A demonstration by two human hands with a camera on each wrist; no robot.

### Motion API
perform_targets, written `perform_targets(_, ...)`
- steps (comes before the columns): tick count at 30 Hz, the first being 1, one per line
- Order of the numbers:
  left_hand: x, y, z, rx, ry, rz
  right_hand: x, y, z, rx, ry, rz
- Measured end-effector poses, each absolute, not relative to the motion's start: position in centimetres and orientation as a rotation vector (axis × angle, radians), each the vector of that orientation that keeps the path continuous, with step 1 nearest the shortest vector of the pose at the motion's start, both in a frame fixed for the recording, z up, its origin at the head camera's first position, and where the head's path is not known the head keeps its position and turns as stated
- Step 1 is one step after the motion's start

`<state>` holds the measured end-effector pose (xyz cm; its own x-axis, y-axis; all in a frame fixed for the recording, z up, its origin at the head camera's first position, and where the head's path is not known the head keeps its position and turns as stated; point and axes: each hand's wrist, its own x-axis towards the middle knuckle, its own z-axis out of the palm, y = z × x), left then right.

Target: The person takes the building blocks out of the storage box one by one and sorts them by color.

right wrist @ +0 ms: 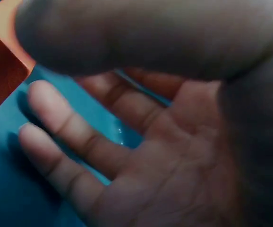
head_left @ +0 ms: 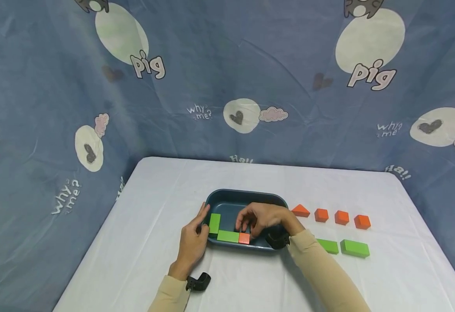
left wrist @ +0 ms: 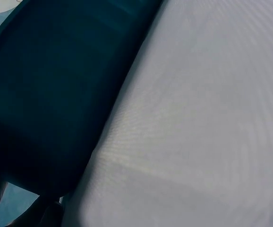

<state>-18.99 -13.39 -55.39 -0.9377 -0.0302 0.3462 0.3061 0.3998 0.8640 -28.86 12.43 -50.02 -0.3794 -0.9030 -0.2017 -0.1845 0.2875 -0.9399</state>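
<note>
A dark teal tray (head_left: 227, 197) lies on the table. In its near left part, one green block (head_left: 214, 223) points away from me and another green block (head_left: 228, 236) lies along the near wall. An orange block (head_left: 244, 238) adjoins that second block's right end. My right hand (head_left: 264, 216) reaches into the tray and pinches the orange block; in the right wrist view the thumb (right wrist: 103, 38) is against it, and the index finger is mostly hidden. My left hand (head_left: 193, 242) rests at the tray's left end, its fingers extended along the rim.
Right of the tray, an orange triangular block (head_left: 300, 211) and orange blocks (head_left: 342, 217) stand in a row. Nearer me lie two green blocks (head_left: 355, 248), one partly behind the right sleeve. White cloth (head_left: 172, 190) covers the table, and a patterned blue curtain (head_left: 196, 143) hangs behind.
</note>
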Motion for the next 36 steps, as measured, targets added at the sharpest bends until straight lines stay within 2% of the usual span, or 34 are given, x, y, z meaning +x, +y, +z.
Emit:
perform_targets(26, -19.02, -13.41, -55.45, -0.252, -2.331, -1.582, -28.58, 12.25, -50.62, -0.934, 1.826, -0.921)
perform_targets(36, -18.97, -13.22, -55.51, -0.256, -2.32, -1.589, -28.77, 12.78, -50.42, -0.981, 1.785, -1.032)
